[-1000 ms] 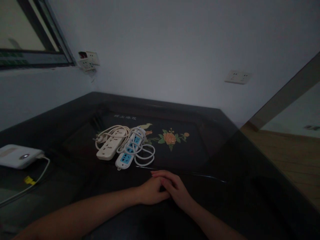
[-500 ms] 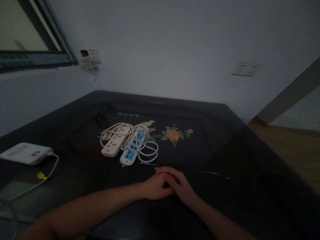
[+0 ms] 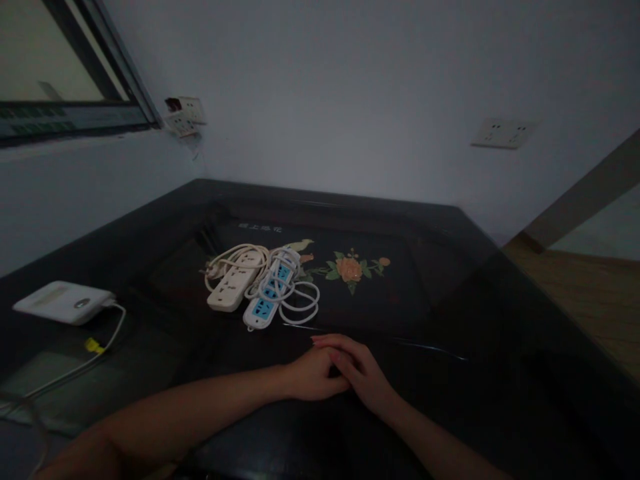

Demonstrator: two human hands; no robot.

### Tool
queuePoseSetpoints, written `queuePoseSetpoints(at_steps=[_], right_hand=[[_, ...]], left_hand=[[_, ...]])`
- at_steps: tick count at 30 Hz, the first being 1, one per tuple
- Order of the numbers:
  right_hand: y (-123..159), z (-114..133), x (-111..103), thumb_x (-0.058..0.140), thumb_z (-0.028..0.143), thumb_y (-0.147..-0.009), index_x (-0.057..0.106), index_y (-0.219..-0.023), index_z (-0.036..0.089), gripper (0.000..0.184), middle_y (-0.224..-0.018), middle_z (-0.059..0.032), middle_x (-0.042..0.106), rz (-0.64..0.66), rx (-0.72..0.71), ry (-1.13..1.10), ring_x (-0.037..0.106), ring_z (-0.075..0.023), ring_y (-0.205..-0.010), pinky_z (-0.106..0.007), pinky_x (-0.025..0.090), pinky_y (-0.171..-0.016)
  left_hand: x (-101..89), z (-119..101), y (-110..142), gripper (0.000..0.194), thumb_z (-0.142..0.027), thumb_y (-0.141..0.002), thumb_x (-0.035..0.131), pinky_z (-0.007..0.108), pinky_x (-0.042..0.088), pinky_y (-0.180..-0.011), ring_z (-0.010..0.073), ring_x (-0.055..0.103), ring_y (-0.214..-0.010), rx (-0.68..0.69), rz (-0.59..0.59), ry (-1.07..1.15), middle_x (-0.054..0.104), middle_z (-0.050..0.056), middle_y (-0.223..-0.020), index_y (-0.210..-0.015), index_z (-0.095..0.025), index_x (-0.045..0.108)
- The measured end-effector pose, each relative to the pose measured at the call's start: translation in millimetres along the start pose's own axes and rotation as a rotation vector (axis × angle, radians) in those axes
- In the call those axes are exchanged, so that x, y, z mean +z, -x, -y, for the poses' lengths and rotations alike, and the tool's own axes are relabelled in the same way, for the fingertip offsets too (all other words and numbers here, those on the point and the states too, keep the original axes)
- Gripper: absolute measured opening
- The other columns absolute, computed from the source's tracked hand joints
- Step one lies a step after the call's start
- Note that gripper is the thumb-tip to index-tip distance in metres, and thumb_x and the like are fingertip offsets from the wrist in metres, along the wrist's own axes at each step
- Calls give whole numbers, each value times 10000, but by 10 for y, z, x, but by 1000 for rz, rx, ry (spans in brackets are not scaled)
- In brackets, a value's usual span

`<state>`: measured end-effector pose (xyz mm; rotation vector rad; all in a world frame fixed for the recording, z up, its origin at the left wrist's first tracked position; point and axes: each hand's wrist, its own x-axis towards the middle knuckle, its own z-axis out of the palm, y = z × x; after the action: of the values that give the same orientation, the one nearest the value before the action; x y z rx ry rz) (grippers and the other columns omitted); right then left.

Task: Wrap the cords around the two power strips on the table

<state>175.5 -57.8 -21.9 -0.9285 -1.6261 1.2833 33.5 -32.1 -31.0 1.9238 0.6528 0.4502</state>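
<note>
My left hand (image 3: 311, 377) rests at the front of the dark glossy table, curled closed, its fingers partly hidden. Over its knuckles lies my right hand (image 3: 367, 377), the fingers wrapped around the left. Just beyond them are two power strips side by side. The cream power strip (image 3: 230, 288) has its own cord looped at its far end. Nearer my hands, the white power strip with blue sockets (image 3: 263, 308) has a white cord (image 3: 303, 321) coiled over and beside it. Neither hand touches the strips.
On the left of the table (image 3: 480, 307) sits a white box-like device (image 3: 65, 301) with a white cable (image 3: 117, 327) and yellow tag (image 3: 93, 345). A flower picture (image 3: 349, 269) decorates the tabletop. Wall sockets (image 3: 505, 133) are behind; a window (image 3: 55, 60) is upper left.
The view has turned slightly left, so the table and the things on it sit a little further right in the picture. My hands stay clasped in the same pose.
</note>
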Motion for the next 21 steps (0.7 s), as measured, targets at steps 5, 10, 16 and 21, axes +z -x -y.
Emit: queuePoseSetpoints(at_steps=[5,10,16,21], right_hand=[[-1,-12,10,502,409,-921,670,-1114,248,302,-1157,-62,686,-14,15,29,607,-222,-1107,-378,440,-980],[-13,153,-66,505,418,-918,622,-1176,247,331,-1210,-72,650,-6,-5,37,588,-224,-1136,-380,453,-973],[-137,638,-430,499,377,-926,691,-947,272,221,-1020,-49,703,-184,-122,206,635,-218,-998,-372,502,-868],[-473,640,-494,520,354,-898,698,-854,238,217,-881,-35,716,-113,-102,296,656,-198,-862,-350,517,-787]], left_hand=[[-8,-55,-19,233,-66,-744,542,279,511,-832,189,661,-926,-35,-7,32,722,64,-986,-931,-119,670],[-262,-359,52,236,-97,-792,548,260,502,-785,186,659,-881,7,151,-103,711,75,-988,-994,-128,665],[-878,-787,473,218,-264,-914,473,278,474,-831,171,636,-895,8,-97,-361,693,43,-949,-1010,-194,656],[-1144,-608,842,258,-372,-902,478,282,504,-764,176,645,-810,-155,-551,-311,693,36,-860,-969,-185,642]])
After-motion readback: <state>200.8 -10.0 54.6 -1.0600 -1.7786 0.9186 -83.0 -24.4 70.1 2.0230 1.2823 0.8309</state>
